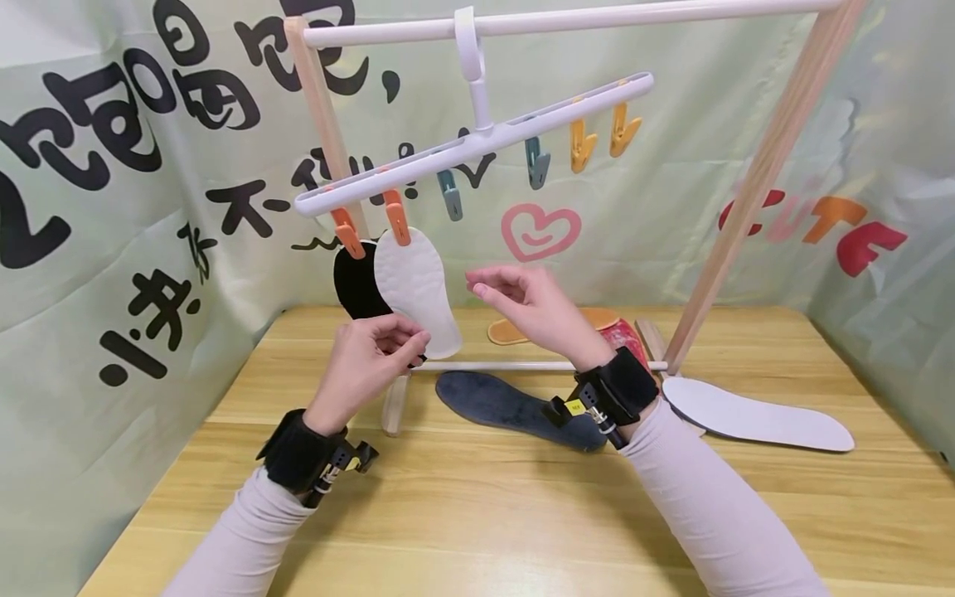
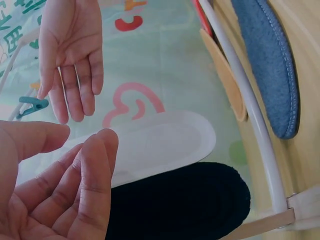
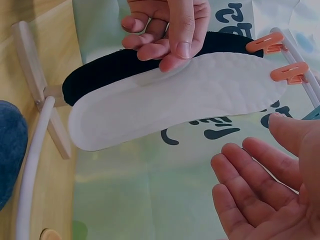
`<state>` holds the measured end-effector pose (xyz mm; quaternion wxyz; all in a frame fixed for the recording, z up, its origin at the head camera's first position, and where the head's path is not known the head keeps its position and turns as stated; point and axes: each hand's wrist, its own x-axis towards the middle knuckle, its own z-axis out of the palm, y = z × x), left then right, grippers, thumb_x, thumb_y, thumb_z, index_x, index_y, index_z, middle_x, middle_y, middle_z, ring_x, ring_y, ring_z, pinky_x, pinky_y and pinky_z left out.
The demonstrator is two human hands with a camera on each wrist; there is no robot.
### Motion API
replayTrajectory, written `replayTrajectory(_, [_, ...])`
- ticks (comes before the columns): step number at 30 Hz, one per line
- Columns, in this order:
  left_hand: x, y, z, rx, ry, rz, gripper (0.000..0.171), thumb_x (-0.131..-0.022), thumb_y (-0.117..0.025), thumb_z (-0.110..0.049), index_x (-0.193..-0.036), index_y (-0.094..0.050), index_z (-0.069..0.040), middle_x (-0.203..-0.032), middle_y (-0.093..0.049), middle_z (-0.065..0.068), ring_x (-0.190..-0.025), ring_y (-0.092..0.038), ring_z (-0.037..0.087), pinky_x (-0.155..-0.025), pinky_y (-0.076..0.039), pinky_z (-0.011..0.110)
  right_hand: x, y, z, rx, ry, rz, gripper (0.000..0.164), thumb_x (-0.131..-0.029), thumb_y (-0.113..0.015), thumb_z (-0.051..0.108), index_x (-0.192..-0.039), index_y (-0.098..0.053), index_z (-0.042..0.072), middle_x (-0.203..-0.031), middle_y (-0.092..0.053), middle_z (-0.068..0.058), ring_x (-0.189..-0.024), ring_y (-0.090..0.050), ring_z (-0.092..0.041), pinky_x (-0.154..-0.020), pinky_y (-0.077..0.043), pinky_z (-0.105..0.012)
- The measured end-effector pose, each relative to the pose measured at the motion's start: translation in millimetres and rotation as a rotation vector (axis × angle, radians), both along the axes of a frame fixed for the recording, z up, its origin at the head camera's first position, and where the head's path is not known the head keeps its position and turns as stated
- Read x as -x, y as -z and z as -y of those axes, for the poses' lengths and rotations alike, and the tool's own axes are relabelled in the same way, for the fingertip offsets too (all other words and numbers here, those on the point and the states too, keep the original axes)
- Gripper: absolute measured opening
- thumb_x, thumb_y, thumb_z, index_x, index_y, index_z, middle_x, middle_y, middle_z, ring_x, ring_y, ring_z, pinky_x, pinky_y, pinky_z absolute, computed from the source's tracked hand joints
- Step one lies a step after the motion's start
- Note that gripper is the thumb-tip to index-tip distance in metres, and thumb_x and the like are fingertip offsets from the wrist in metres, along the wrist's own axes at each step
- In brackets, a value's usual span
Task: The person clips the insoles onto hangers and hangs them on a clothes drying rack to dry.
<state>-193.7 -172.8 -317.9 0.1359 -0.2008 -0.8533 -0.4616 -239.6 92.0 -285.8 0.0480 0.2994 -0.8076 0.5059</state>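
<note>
A white insole [image 1: 419, 290] hangs from an orange clip [image 1: 397, 217] at the left end of a white hanger [image 1: 477, 145]. Behind it a black insole [image 1: 356, 282] hangs from another orange clip [image 1: 347, 233]. My left hand [image 1: 370, 356] is in front of the two insoles, fingers loosely bent, with a gap between thumb and fingertips in the left wrist view and nothing held. To the right of the white insole, my right hand [image 1: 533, 303] is apart from it, palm turned inward and fingers relaxed. Several teal and yellow clips [image 1: 582, 147] hang bare along the hanger.
A wooden stand with a white top rail [image 1: 656, 15] carries the hanger. On the table [image 1: 448, 514] lie a dark blue insole [image 1: 500, 406], a white insole [image 1: 753, 414], a tan insole [image 1: 507, 332] and a red item [image 1: 625, 338] partly hidden by my right arm.
</note>
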Motion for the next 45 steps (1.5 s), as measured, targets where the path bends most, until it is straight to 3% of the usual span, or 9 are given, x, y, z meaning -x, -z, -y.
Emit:
replayTrajectory(5, [0.2, 4.0, -4.2, 0.035, 0.004, 0.001, 0.009, -0.099, -0.079, -0.015, -0.098, -0.081, -0.007, -0.084, -0.081, 0.008, -0.066, -0.075, 0.007, -0.062, -0.058, 0.023, -1.8, 6.8, -5.3, -0.029, 0.009, 0.018, 0.034, -0.107, -0.069, 0.025, -0.136, -0.072, 0.008, -0.130, -0.078, -0.008, -0.121, -0.075, -0.022, -0.103, -0.061, -0.042])
replayTrajectory(13, [0.8, 10.7, -8.8, 0.081, 0.008, 0.012, 0.008, -0.099, -0.079, -0.019, -0.098, -0.082, -0.011, -0.081, -0.080, 0.001, -0.065, -0.074, 0.012, -0.058, -0.052, 0.023, -5.2, 17.7, -14.4, -0.049, 0.036, 0.041, 0.034, -0.107, -0.068, 0.024, -0.137, -0.072, 0.008, -0.132, -0.077, -0.010, -0.122, -0.074, -0.025, -0.104, -0.060, -0.044])
replayTrajectory(20, [0.0, 14.9, -12.9, 0.087, 0.036, 0.026, 0.008, -0.099, -0.078, -0.017, -0.097, -0.081, -0.010, -0.079, -0.079, 0.004, -0.063, -0.071, 0.010, -0.058, -0.055, 0.023, -6.5, 25.2, -17.6, -0.089, 0.038, 0.047, 0.032, -0.107, -0.069, 0.021, -0.136, -0.073, 0.006, -0.128, -0.078, -0.011, -0.116, -0.077, -0.024, -0.099, -0.062, -0.043])
replayTrajectory(26, [-1.3, 18.7, -17.3, 0.076, 0.054, 0.070, 0.009, -0.099, -0.078, -0.016, -0.097, -0.081, -0.007, -0.080, -0.079, 0.008, -0.068, -0.076, 0.022, -0.060, -0.059, 0.025, -7.3, 31.7, -20.9, -0.127, 0.035, 0.052, 0.032, -0.108, -0.068, 0.023, -0.135, -0.073, 0.006, -0.127, -0.079, -0.013, -0.112, -0.077, -0.024, -0.098, -0.062, -0.044])
replayTrajectory(32, [-2.2, 23.4, -22.2, 0.091, 0.065, 0.068, 0.009, -0.098, -0.079, -0.015, -0.096, -0.081, -0.006, -0.076, -0.079, 0.006, -0.064, -0.074, 0.016, -0.060, -0.059, 0.025, -8.1, 39.2, -25.1, -0.173, 0.039, 0.070, 0.032, -0.107, -0.069, 0.024, -0.133, -0.075, 0.007, -0.124, -0.079, -0.013, -0.111, -0.078, -0.025, -0.099, -0.061, -0.046])
replayTrajectory(40, [-3.4, 31.4, -26.9, 0.096, 0.100, 0.095, 0.008, -0.098, -0.079, -0.015, -0.098, -0.081, -0.007, -0.083, -0.081, 0.005, -0.074, -0.079, 0.033, -0.063, -0.061, 0.025, -10.4, 45.1, -29.2, -0.232, 0.009, 0.066, 0.033, -0.106, -0.069, 0.022, -0.134, -0.074, 0.005, -0.126, -0.079, -0.012, -0.111, -0.077, -0.023, -0.096, -0.062, -0.042])
replayTrajectory(45, [-3.8, 35.4, -29.6, 0.118, 0.109, 0.103, 0.008, -0.097, -0.080, -0.017, -0.097, -0.081, -0.009, -0.086, -0.082, 0.007, -0.073, -0.079, 0.023, -0.066, -0.061, 0.024, -11.5, 48.2, -31.0, -0.285, -0.003, 0.064, 0.033, -0.106, -0.071, 0.023, -0.133, -0.075, 0.006, -0.122, -0.081, -0.010, -0.103, -0.077, -0.021, -0.089, -0.061, -0.035])
